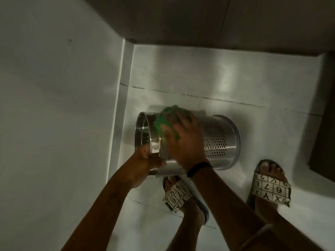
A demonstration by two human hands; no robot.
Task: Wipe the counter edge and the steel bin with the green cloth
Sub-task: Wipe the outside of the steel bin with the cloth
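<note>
Both hands are on the perforated cylindrical steel bin [215, 140], which is tipped on its side above the pale tiled floor [199, 73]. Nearest to the viewer, below the bin, two feet in numbered, letter-printed sandals [272, 185] stand on that floor. At the bin's open rim end, the left hand [145, 160] grips the rim from below, fingers curled around the metal band. Over the bin's upper side, the right hand [184, 140], a dark band at its wrist, presses the crumpled green cloth [163, 124] flat against the steel. Beyond the bin, dark cabinet fronts [199, 19] rise from the floor.
</note>
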